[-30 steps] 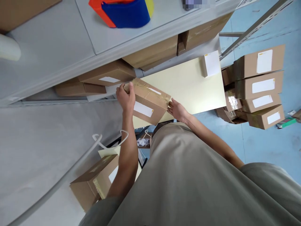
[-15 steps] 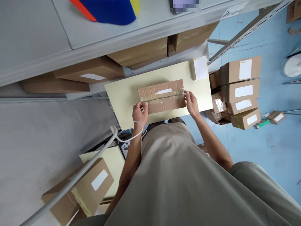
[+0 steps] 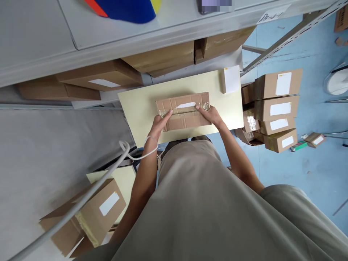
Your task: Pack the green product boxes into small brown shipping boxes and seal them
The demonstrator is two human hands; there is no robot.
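A long, low cardboard box (image 3: 187,120) lies on a pale yellow board (image 3: 227,114). Clear tape covers its middle seam and crinkles at both ends, and a white label (image 3: 186,105) is on its top. My left hand (image 3: 160,122) grips the left end, its thumb stretched over the top by the seam. At the opposite end, my right hand (image 3: 210,114) holds the box with its thumb on the tape near the label. The other fingers of both hands are mostly hidden behind the ends. A white cable (image 3: 152,152) loops by my left wrist.
A small white box (image 3: 231,79) stands at the board's right corner. Cardboard boxes (image 3: 284,85) are stacked on the blue floor to the right. More cartons (image 3: 163,59) fill the shelf behind, under a grey shelf edge (image 3: 174,34). Lower left are a carton (image 3: 102,210) and a grey pole (image 3: 67,221).
Both hands have moved inward from the box's ends, and their thumbs now lie over its top. The box stays on the board. The view has shifted slightly.
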